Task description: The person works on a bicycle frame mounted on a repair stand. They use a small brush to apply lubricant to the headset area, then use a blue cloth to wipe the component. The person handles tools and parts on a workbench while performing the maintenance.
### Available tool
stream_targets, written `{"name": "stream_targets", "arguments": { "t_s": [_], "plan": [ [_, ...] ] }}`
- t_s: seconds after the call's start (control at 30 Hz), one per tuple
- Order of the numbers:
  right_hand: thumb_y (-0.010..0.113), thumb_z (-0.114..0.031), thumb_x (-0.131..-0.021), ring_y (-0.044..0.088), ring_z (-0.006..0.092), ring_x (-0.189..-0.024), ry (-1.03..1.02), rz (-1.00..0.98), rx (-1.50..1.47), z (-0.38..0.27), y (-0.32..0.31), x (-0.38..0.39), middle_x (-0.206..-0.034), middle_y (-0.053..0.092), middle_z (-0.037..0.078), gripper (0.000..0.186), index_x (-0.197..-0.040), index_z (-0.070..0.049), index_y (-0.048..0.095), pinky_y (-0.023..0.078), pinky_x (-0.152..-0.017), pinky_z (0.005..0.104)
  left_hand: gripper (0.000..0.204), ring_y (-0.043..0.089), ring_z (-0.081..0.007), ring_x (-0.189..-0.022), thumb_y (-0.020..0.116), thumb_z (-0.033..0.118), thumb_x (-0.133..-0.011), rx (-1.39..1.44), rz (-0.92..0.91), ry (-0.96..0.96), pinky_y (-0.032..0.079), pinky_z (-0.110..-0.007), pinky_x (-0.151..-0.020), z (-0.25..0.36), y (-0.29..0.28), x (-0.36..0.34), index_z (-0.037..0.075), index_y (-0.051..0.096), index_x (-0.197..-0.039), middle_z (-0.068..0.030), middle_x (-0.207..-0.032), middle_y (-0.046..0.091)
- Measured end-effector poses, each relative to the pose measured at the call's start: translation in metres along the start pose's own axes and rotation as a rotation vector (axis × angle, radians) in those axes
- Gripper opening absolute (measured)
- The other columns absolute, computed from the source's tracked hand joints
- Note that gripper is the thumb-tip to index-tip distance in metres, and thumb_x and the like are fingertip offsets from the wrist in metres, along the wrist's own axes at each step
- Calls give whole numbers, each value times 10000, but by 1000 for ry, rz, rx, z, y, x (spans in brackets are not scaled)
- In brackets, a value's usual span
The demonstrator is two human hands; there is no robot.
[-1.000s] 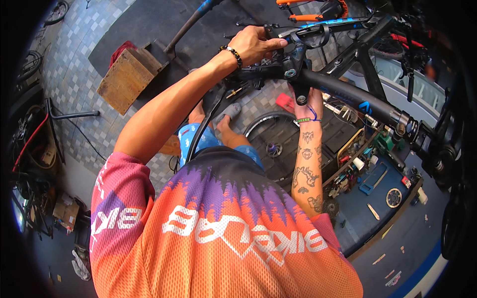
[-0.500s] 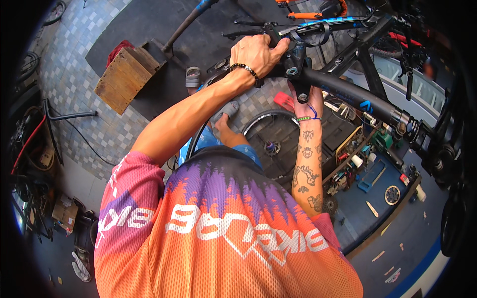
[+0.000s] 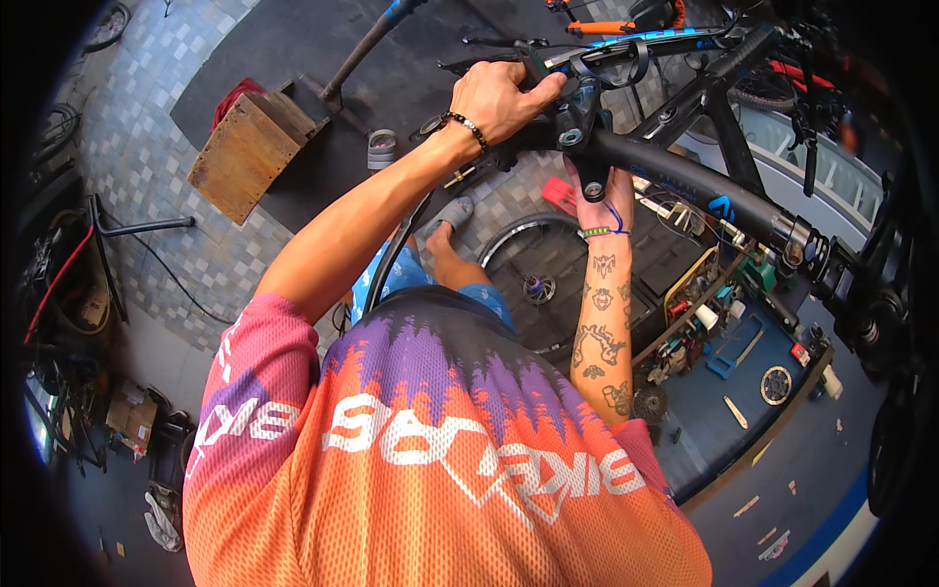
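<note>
- Presently, nearest the camera, the person's orange and purple jersey (image 3: 440, 470) fills the lower frame; both forearms rise from it toward the work.
- Right hand (image 3: 599, 196): it reaches up from beneath the black bicycle frame (image 3: 685, 181), fingers (image 3: 608, 179) pressed against the underside of the tube just below the stem clamp. Whether they are wrapped around anything or merely bracing cannot be determined; the tube hides the fingertips.
- Left hand (image 3: 504, 98): curled closed around the black handlebar (image 3: 489, 67) beside the stem (image 3: 577, 122), thumb pointing toward the stem, knuckles upward.
- Frame orientation: the long axis of the main tube runs from the fingers at the stem away to the person's right and downward in the view, toward the clamp (image 3: 817, 249) holding it. The handlebar lies crosswise to that, extending leftward past the left fingers.
- Risk one, judged: the bar may rotate in the stem if the closed grip twists it while the bolts are slack, spoiling alignment.
- Risk two, judged: fingers beneath the stem could be pinched should the front end swing.
- Beyond and below the fingers: a loose wheel (image 3: 538, 284) on the floor, a wooden box (image 3: 249, 152), and a blue tool tray (image 3: 729, 367) where a dropped part would scatter.
</note>
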State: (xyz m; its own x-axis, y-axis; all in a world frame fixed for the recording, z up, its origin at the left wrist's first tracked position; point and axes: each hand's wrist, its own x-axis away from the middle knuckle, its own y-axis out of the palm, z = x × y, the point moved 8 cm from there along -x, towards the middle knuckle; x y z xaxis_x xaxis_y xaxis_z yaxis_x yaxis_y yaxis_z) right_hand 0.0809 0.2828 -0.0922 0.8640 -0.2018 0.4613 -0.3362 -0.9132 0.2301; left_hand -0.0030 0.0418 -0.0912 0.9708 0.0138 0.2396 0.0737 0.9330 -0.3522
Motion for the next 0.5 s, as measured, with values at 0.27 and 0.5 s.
{"name": "stream_targets", "arguments": {
  "t_s": [0.27,0.5],
  "plan": [
    [663,-268,-1014,623,355,-1237,117,135,-105,-3,11,4,-1338,645,138,391,-1380,-149,595,523,-1042,571,765,663,-315,-654,655,677,-902,73,203,-152,516,-433,-651,-32,-51,-19,-72,712,-758,-221,-656,657],
    [697,-270,-990,615,364,-1227,263,-1,-160,7,-8,-11,-1325,653,133,389,-1353,-151,619,519,-1032,577,815,532,-187,-551,671,701,-890,88,163,-188,448,-397,-576,-41,-62,-10,-81,649,-664,-138,-546,547]
  ]
}}
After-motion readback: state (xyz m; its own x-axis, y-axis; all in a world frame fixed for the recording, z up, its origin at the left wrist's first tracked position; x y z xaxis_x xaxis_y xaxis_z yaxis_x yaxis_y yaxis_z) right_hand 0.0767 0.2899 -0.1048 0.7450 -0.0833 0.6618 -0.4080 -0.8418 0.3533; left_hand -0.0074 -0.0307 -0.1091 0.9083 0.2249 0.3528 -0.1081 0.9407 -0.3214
